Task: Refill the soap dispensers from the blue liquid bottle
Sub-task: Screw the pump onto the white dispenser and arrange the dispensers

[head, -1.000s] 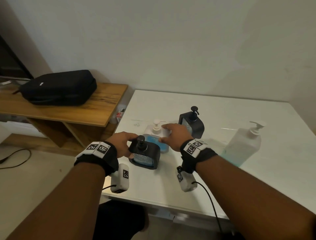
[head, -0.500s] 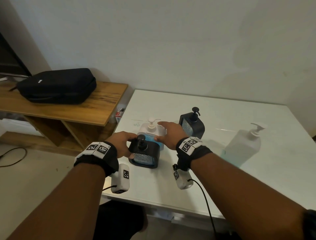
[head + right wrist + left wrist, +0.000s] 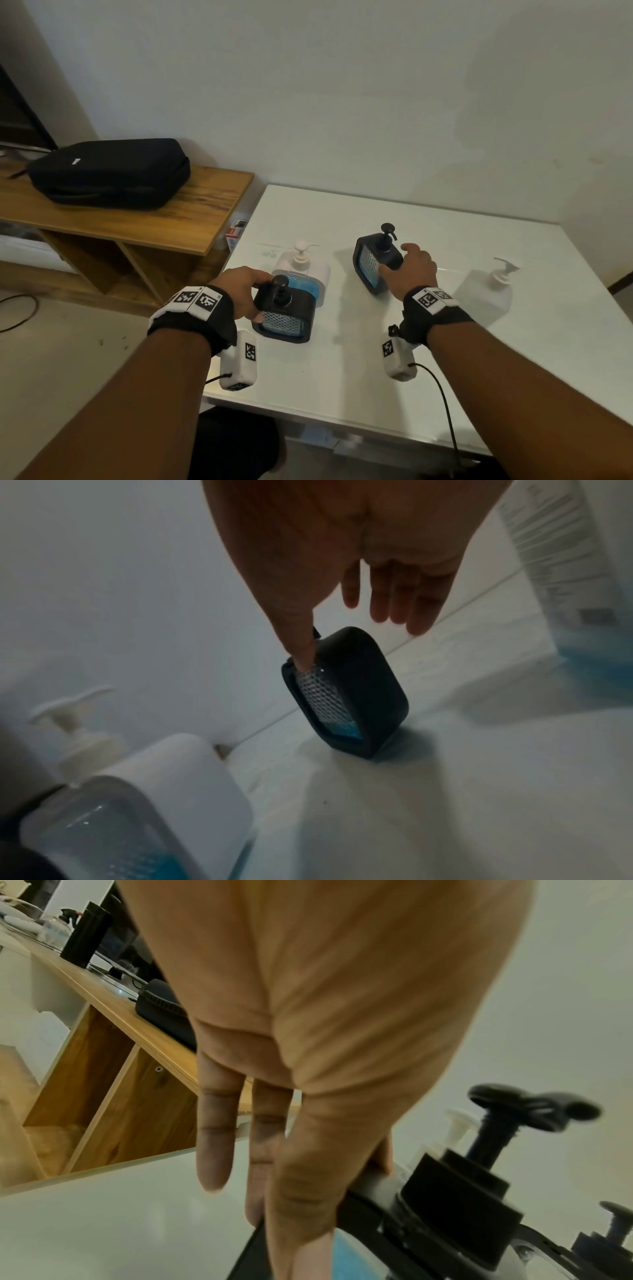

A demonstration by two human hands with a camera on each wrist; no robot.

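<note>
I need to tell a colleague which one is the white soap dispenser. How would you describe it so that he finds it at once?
Start at the white table beside the wooden shelf. Near its left edge stands the white soap dispenser, directly behind the black dispenser that the left hand holds. It alone has a white casing and a white pump; the far black dispenser stands to its right, and the tall translucent refill bottle stands far right.

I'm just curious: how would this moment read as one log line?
left hand: holds near black dispenser | right hand: grasping far black dispenser | refill bottle: untouched
</note>
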